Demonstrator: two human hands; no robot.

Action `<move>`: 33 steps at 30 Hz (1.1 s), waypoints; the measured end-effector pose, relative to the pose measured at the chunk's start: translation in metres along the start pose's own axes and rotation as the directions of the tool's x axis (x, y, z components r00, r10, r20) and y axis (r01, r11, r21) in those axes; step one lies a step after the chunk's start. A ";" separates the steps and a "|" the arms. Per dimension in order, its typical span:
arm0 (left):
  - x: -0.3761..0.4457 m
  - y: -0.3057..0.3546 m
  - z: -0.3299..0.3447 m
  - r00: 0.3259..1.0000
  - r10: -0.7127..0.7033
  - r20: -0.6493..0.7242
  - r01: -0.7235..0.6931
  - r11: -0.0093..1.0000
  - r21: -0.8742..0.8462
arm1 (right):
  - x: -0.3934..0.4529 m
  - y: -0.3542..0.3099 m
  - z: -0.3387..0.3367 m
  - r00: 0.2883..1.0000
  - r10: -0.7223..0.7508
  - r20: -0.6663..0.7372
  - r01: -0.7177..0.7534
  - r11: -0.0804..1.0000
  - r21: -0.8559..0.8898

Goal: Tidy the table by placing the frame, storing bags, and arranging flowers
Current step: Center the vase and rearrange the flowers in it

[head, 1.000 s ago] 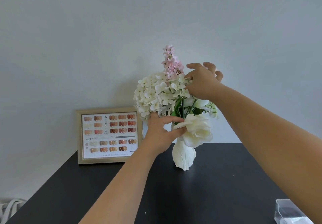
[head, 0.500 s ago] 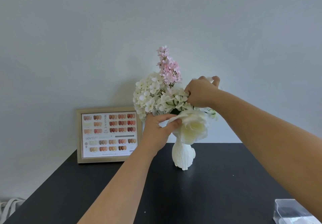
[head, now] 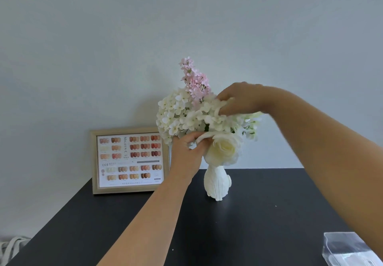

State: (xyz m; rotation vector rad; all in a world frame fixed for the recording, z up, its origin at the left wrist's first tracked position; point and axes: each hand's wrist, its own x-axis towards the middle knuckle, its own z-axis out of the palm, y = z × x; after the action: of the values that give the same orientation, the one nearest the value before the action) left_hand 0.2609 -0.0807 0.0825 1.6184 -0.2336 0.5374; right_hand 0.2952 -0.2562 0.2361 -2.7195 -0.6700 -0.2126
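A white vase [head: 217,183] stands at the back middle of the black table [head: 248,224]. It holds white hydrangea blooms [head: 176,112], a pink flower spike [head: 193,77] and a cream rose [head: 224,148]. My left hand [head: 186,153] pinches an outer petal of the rose, just under the hydrangeas. My right hand [head: 240,98] presses down on the white blooms at the top right of the bunch, fingers curled into them. A gold picture frame [head: 128,160] with a nail colour chart stands upright against the wall, left of the vase.
A clear plastic box [head: 350,249] sits at the table's front right corner. Pale bag straps [head: 10,247] show below the table's left edge. A plain grey wall rises directly behind the table.
My right hand has dropped from beside the pink spike onto the white blooms and pushed them down. The rose has turned to face forward. My left hand stays at the rose.
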 end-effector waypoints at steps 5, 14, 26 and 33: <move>-0.002 -0.002 -0.005 1.000 0.009 0.003 -0.009 0.999 0.038 | -0.029 0.056 -0.010 0.893 0.176 -0.415 0.213 0.646 0.733; -0.001 0.002 0.004 0.999 -0.032 -0.040 0.033 0.999 0.022 | -0.036 0.078 0.058 0.899 0.260 -0.354 0.116 0.637 0.762; 0.007 0.005 -0.001 0.992 -0.072 -0.104 0.076 0.996 0.041 | -0.070 0.081 0.083 0.932 0.229 -0.280 0.112 0.553 0.826; 0.008 0.008 -0.001 0.995 -0.059 -0.082 0.064 0.996 0.058 | -0.051 0.057 0.079 0.876 0.227 -0.425 0.123 0.747 0.653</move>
State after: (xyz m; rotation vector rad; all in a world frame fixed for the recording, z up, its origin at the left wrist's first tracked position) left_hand 0.2638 -0.0795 0.0936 1.6538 -0.1080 0.5653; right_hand 0.2827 -0.2976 0.1349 -1.8723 -0.4032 -0.5095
